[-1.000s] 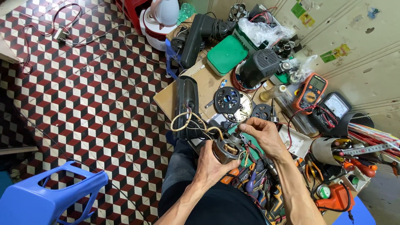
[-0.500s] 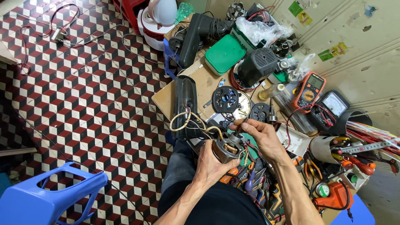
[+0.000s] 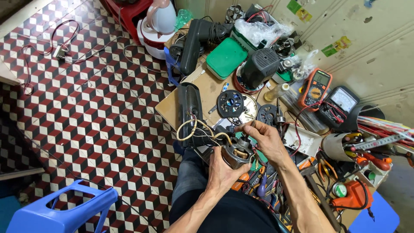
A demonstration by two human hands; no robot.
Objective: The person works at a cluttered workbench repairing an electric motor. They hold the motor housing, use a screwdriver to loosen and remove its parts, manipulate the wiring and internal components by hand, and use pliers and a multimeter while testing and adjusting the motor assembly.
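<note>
- Floor point(image 3: 86, 108): red, black and white cube-pattern tiles.
- Low board as table point(image 3: 207, 92), brown, at centre.
- On table: black housing point(image 3: 189, 103) at 9 o'clock; black round fan part point(image 3: 230, 103) centre; green box point(image 3: 225, 58) at 12 o'clock.
- On floor: blue stool point(image 3: 60, 211) at 7 o'clock; cable point(image 3: 56, 47) at 10 o'clock.

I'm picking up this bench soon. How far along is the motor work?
Done: the motor is out of its housing, with the black casing and round end plate lying apart on the board. In hand: the left hand grips the motor while the right hand pinches something small above it. Left: loose wires and reassembly.
</note>
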